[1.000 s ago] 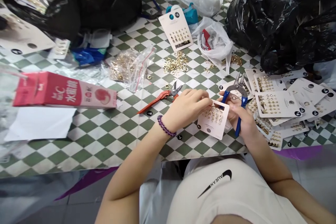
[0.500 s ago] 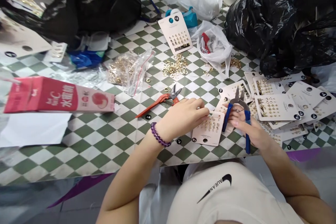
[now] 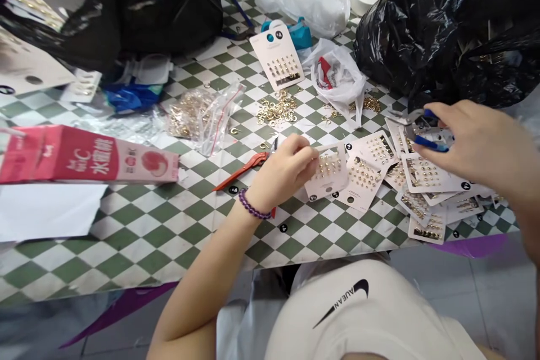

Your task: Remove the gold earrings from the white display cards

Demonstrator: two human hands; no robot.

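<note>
My left hand [image 3: 291,164], with a purple bead bracelet at the wrist, is closed on the upper left edge of an earring card [image 3: 330,184]. Rows of small gold studs show on that card. My right hand [image 3: 485,143] grips blue-handled pliers [image 3: 431,143], jaws pointing left, above a heap of earring cards [image 3: 430,173]. Between the hands another card [image 3: 358,180] lies flat, partly under the held one. Orange-handled cutters [image 3: 240,172] rest beside my left hand, which hides part of them.
Gold hooks [image 3: 276,109] lie loose mid-table near a standing-out earring card [image 3: 276,56] and a zip bag of gold parts [image 3: 192,115]. Black plastic bags [image 3: 169,5] bulge at the back on both sides. A pink drink carton [image 3: 88,154] lies left. The table edge runs before me.
My right hand has moved right and away from me with the pliers, from beside the held card to over the heap. My left hand and its card have shifted slightly up and left.
</note>
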